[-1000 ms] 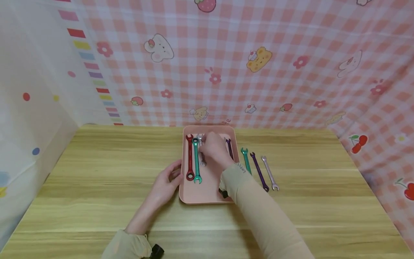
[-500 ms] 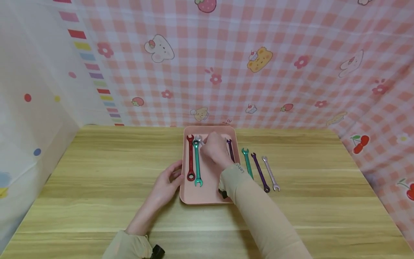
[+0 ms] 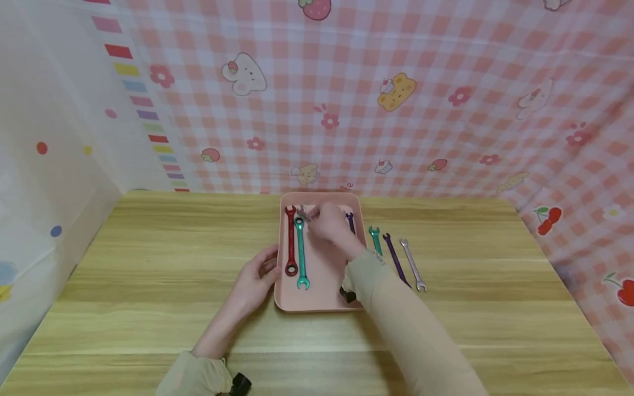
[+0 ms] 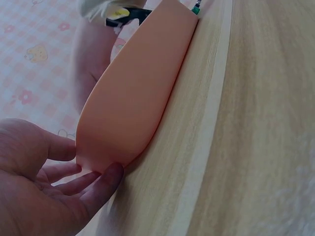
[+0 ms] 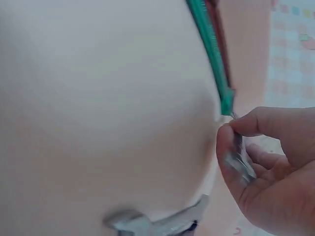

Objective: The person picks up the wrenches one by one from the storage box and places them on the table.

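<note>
My right hand (image 3: 333, 224) is over the far part of a pink tray (image 3: 317, 297) and pinches a silver wrench (image 5: 241, 164) between thumb and fingers. One open jaw end of it pokes out left of the fingertips; the rest is mostly hidden by the hand. Left of it in the tray lie a red wrench (image 3: 291, 242) and a green wrench (image 3: 301, 253), side by side. A purple wrench (image 3: 350, 221) lies at the tray's right, partly behind the hand. My left hand (image 4: 54, 187) rests its extended fingertips against the outside of the tray's left wall.
On the wooden table right of the tray lie a second green wrench (image 3: 375, 239), a second purple wrench (image 3: 394, 256) and another silver wrench (image 3: 413, 267). My right sleeve (image 3: 396, 308) overlaps the first two. A pink checked cloth (image 3: 317, 137) hangs behind the table.
The silver wrench, earlier lengthwise beside the green one, has turned, its near end now behind my right hand. The green wrench in the tray has slid slightly nearer. My left hand stays put.
</note>
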Demonstrator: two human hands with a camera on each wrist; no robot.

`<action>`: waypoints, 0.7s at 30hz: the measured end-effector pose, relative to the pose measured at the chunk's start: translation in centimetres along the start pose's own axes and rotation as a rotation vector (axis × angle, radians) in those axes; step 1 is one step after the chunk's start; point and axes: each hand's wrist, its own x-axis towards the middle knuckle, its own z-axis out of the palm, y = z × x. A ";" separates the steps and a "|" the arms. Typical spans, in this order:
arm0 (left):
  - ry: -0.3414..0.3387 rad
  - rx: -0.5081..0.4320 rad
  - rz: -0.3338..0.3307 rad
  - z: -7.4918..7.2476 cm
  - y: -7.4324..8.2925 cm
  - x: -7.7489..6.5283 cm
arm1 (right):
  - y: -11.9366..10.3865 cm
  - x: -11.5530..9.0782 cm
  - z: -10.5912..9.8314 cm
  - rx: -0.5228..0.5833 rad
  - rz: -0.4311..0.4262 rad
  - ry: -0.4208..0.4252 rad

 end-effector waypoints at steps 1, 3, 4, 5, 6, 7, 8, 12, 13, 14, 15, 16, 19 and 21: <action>0.000 0.000 -0.002 0.0 0.0 0.0 | -0.1 -0.1 -0.2 0.029 -0.006 -0.005; 0.002 -0.003 -0.007 0.0 -0.1 0.1 | -0.2 -0.5 -0.8 0.099 -0.013 -0.015; 0.002 -0.004 -0.009 0.0 -0.1 0.1 | -0.3 -0.7 -1.0 0.134 -0.020 -0.022; 0.004 -0.004 -0.013 0.0 -0.2 0.2 | -0.4 -1.0 -1.3 0.170 -0.022 -0.028; 0.002 -0.005 -0.015 0.0 -0.2 0.2 | -0.5 -1.2 -1.6 0.200 -0.024 -0.030; 0.001 -0.009 -0.020 0.0 -0.2 0.3 | -0.5 -1.5 -1.8 0.226 -0.026 -0.029; 0.000 -0.010 -0.021 0.0 -0.3 0.3 | -0.6 -1.7 -2.0 0.248 -0.028 -0.027; -0.002 -0.005 -0.024 0.0 -0.3 0.3 | -0.5 -2.6 -2.7 0.296 -0.073 0.052; -0.002 -0.006 -0.023 0.0 -0.3 0.3 | -0.5 -2.8 -2.8 0.321 -0.085 0.076; -0.001 -0.004 -0.022 0.0 -0.3 0.3 | -0.5 -3.1 -3.0 0.351 -0.102 0.094; 0.000 -0.005 -0.022 0.0 -0.2 0.2 | -0.5 -3.3 -3.2 0.381 -0.120 0.106; -0.001 -0.006 -0.023 0.0 -0.2 0.2 | -0.5 -3.6 -3.4 0.419 -0.132 0.103; -0.001 -0.007 -0.021 -0.1 -0.2 0.2 | -0.4 -4.6 -4.3 0.539 -0.147 0.071; -0.003 -0.007 -0.019 0.0 -0.1 0.3 | -0.1 -5.5 -4.9 0.612 -0.128 0.050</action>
